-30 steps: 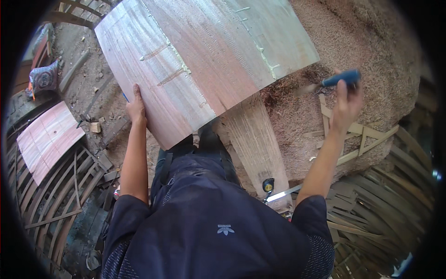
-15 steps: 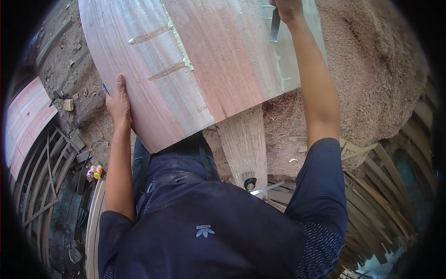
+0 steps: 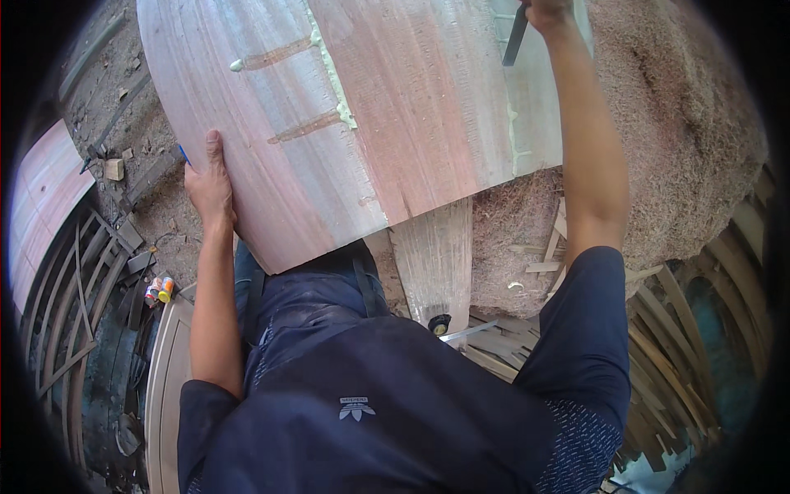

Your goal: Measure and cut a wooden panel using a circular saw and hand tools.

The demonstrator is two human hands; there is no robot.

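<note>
A wide wooden panel (image 3: 420, 115) made of joined pinkish and pale boards lies in front of me, its near corner at my waist. Pale green filler (image 3: 332, 78) runs along its seams and beside short brown cross marks. My left hand (image 3: 210, 188) grips the panel's left edge, thumb on top and fingers hidden below. A small blue tip (image 3: 183, 153) shows beside that hand. At the upper right, my right hand (image 3: 550, 13) is closed on a scraper (image 3: 516, 39) with a flat metal blade pointing down over the panel. The picture's top edge cuts off part of this hand.
A heap of wood shavings (image 3: 683, 156) rises at the right, with curved wood strips (image 3: 671, 354) below it. Under the panel, a plank (image 3: 432, 255) carries a round black-and-yellow object (image 3: 440, 323). Small bottles (image 3: 160, 289), a wood block (image 3: 114, 170) and another panel (image 3: 49, 202) lie left.
My right hand and the scraper have shifted right, and the blade looks darker. The panel's seams appear slightly farther right. My left hand keeps its hold on the edge.
</note>
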